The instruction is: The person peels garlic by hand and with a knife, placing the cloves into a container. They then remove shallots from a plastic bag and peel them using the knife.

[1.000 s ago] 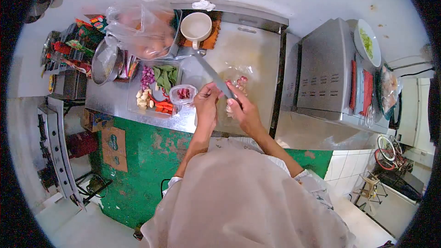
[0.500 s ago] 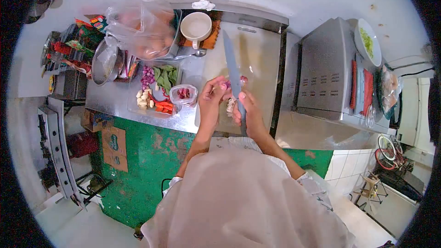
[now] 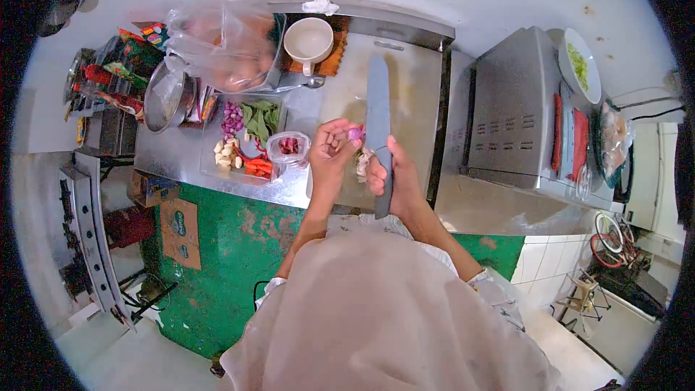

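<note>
Shallot [image 3: 355, 132] is sitting pinched in L hand [image 3: 329, 152] fingertips, raised over the board [image 3: 409, 87], just beside the knife [image 3: 377, 98]. L fingers are curling tight round it. R hand [image 3: 397, 174] is wrapping fully shut on the handle, blade pointing away from me. I'm reading this as peeling/trimming, so I'm aiming for short, shallow strokes w/ the edge turning away from L fingertips, and scraps dropping on the board, not nr the tub [image 3: 289, 148].
</note>
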`<state>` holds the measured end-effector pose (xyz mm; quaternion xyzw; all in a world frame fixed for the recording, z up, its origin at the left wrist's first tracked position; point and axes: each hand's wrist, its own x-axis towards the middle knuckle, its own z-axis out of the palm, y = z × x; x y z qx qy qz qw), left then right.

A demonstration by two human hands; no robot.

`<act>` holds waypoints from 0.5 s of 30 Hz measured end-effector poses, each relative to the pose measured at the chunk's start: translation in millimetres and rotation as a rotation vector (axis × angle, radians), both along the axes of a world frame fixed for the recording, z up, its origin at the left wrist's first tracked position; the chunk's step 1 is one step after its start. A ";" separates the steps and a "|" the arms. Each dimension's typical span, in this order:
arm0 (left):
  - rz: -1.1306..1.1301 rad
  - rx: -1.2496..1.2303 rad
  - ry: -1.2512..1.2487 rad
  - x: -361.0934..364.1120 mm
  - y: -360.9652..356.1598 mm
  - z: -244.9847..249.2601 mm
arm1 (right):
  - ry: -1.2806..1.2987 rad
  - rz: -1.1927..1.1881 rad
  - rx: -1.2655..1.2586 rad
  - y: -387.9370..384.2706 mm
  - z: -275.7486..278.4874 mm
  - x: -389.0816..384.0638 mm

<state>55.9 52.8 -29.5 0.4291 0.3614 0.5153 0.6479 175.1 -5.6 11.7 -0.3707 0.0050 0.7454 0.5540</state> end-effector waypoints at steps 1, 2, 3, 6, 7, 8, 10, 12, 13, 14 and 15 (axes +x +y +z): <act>-0.001 0.001 0.000 2.1 -0.3 2.4 | -0.030 0.004 0.015 -0.3 -1.4 0.7; 0.020 -0.052 -0.020 4.8 -1.5 5.2 | -0.060 0.008 0.029 -0.5 -2.5 0.5; 0.042 -0.106 -0.039 6.1 -2.5 8.2 | -0.058 0.009 0.028 -1.3 -2.9 -0.1; -0.066 -0.177 0.038 1.1 -1.2 3.2 | -0.174 0.030 0.011 -2.1 -3.7 0.4; -0.067 -0.178 0.037 0.8 -1.5 7.2 | -0.158 0.030 0.018 -2.3 -4.3 0.7; -0.066 -0.154 0.092 -0.2 -1.9 12.3 | -0.141 0.030 0.025 -2.3 -4.7 0.7; -0.063 -0.131 0.148 -1.4 -1.7 16.5 | -0.094 0.023 0.019 -0.5 -4.1 1.3; -0.073 -0.072 0.197 -2.7 -1.1 12.4 | -0.048 0.017 0.014 2.1 -3.8 1.3; -0.073 -0.073 0.197 -3.5 -1.1 11.5 | -0.040 0.002 0.002 3.1 -4.0 0.2; -0.078 -0.065 0.172 -3.9 -1.5 11.0 | -0.033 -0.014 -0.009 3.9 -4.1 0.0; -0.083 -0.056 0.147 -4.0 -2.1 10.3 | -0.034 -0.015 -0.009 5.0 -5.4 0.8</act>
